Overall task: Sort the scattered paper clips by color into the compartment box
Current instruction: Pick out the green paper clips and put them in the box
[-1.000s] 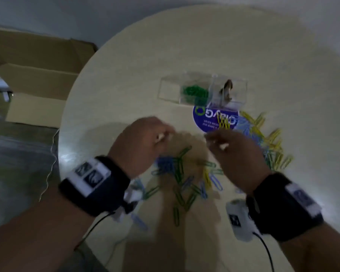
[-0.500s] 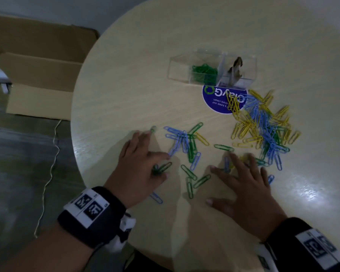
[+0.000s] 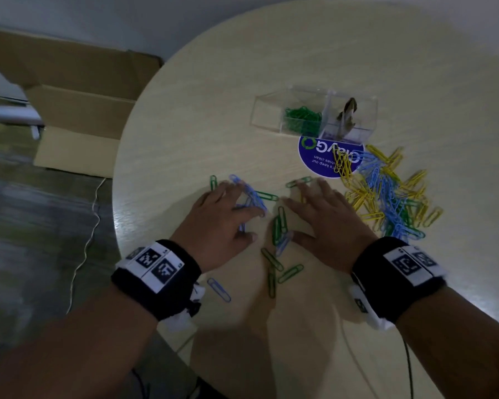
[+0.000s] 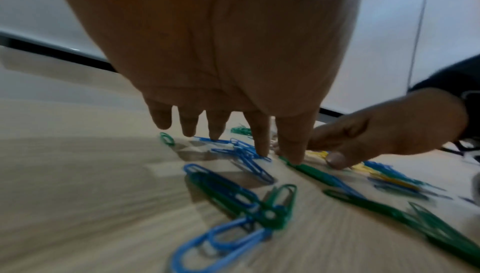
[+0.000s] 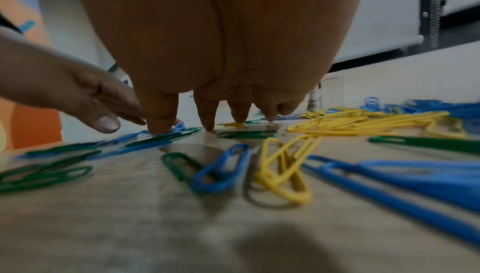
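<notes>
Green, blue and yellow paper clips lie scattered on the round table (image 3: 213, 116). My left hand (image 3: 228, 217) lies flat, fingers spread, on a bunch of blue clips (image 3: 254, 197); its fingertips (image 4: 262, 150) press blue clips (image 4: 249, 160). My right hand (image 3: 323, 217) lies flat beside it, its fingertips (image 5: 207, 123) touching green clips (image 5: 246, 133). Green clips (image 3: 280, 226) lie between the hands. A mixed yellow and blue pile (image 3: 386, 194) sits to the right. The clear compartment box (image 3: 314, 113) at the back holds green clips (image 3: 301, 118) in its middle section.
A round blue sticker (image 3: 326, 156) lies in front of the box. A small brownish object (image 3: 347, 113) stands in the box's right section. An open cardboard box (image 3: 78, 110) sits on the floor left of the table. A loose blue clip (image 3: 219, 289) lies near the front edge.
Both hands came down from in front of the camera and now lie flat on the clips. Since half a second ago they slid farther away, pushing clips along.
</notes>
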The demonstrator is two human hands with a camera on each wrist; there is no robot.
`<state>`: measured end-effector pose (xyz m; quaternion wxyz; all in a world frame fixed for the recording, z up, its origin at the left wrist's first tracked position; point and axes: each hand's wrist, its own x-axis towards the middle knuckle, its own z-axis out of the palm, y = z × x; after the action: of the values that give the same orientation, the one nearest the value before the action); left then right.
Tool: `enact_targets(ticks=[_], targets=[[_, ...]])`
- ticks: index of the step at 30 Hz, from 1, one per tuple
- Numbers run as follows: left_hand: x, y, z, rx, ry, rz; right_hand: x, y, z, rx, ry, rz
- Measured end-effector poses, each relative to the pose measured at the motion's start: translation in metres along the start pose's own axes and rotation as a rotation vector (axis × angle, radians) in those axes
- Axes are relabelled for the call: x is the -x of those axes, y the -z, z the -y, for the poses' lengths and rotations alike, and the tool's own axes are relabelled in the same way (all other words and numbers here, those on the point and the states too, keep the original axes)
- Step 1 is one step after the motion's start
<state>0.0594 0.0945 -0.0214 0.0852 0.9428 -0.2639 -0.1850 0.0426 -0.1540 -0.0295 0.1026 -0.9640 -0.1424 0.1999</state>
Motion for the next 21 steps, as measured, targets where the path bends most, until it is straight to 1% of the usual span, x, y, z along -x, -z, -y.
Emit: enact_targets(ticks=[1,2,3,4,5,6,7,8,11,12,14,15,17,18,19,21], targets=[[0.001,0.001,0.002,0.046,0.019,0.01,0.002,0.0,-0.004,-0.058,-0.008,-0.02],[0.004,0.002,0.004,0.083,0.035,0.005,0.005,0.0,-0.008,-0.143,0.0,-0.074],[0.007,0.004,0.005,0.111,0.048,-0.028,0.009,0.0,-0.012,-0.23,0.008,-0.155],[0.011,0.005,0.005,0.128,0.061,-0.091,0.013,0.0,-0.015,-0.293,0.003,-0.244],[0.016,0.006,0.004,0.129,0.078,-0.162,0.018,-0.001,-0.017,-0.315,-0.002,-0.322],[0.022,0.005,0.001,0.117,0.088,-0.216,0.023,-0.002,-0.018,-0.301,0.005,-0.37],[0.028,0.003,-0.002,0.099,0.082,-0.237,0.029,-0.005,-0.018,-0.263,0.035,-0.38],[0.033,0.0,-0.006,0.08,0.068,-0.227,0.034,-0.008,-0.016,-0.212,0.074,-0.354],[0.048,-0.012,-0.01,0.072,0.054,-0.155,0.052,-0.014,-0.011,-0.108,0.139,-0.255],[0.051,-0.015,-0.008,0.091,0.042,-0.159,0.057,-0.013,-0.011,-0.109,0.151,-0.248],[0.052,-0.015,0.0,0.14,0.018,-0.214,0.06,-0.008,-0.011,-0.149,0.174,-0.274],[0.048,-0.013,0.006,0.15,0.017,-0.261,0.056,-0.003,-0.012,-0.185,0.16,-0.301],[0.035,-0.003,0.024,0.13,0.029,-0.367,0.035,0.01,-0.016,-0.243,0.068,-0.354],[0.025,0.003,0.033,0.104,0.028,-0.394,0.019,0.017,-0.018,-0.247,0.02,-0.366],[0.016,0.01,0.042,0.069,0.016,-0.394,0.003,0.024,-0.019,-0.241,-0.008,-0.363],[0.0,0.02,0.055,-0.018,-0.046,-0.344,-0.025,0.033,-0.016,-0.222,0.003,-0.307]])
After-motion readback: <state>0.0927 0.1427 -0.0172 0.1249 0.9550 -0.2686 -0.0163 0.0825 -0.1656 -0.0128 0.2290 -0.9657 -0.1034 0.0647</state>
